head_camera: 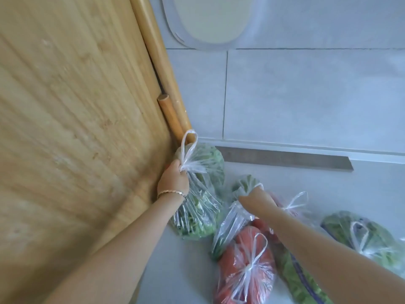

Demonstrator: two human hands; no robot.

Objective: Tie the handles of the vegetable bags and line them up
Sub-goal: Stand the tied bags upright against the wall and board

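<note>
My left hand [173, 182] grips the knotted handles of a clear bag of green vegetables [200, 194] that stands against the wooden board. My right hand [257, 199] reaches over a smaller bag of greens [246, 183] and closes on its top. In front lies a narrow bag of green stalks [230, 229]. A tied bag of red vegetables [245, 268] lies nearest me. Behind my right wrist a tied knot [294, 204] of another bag shows. A tied bag of leafy greens [363, 238] sits at the right, and a long leafy vegetable [295, 275] lies under my right forearm.
A large wooden board [76, 128] leans at the left with wooden rolling pins [171, 115] behind it. The grey counter [328, 183] meets a tiled wall [306, 95]. A white and cream cutting board [210, 20] hangs on the wall above.
</note>
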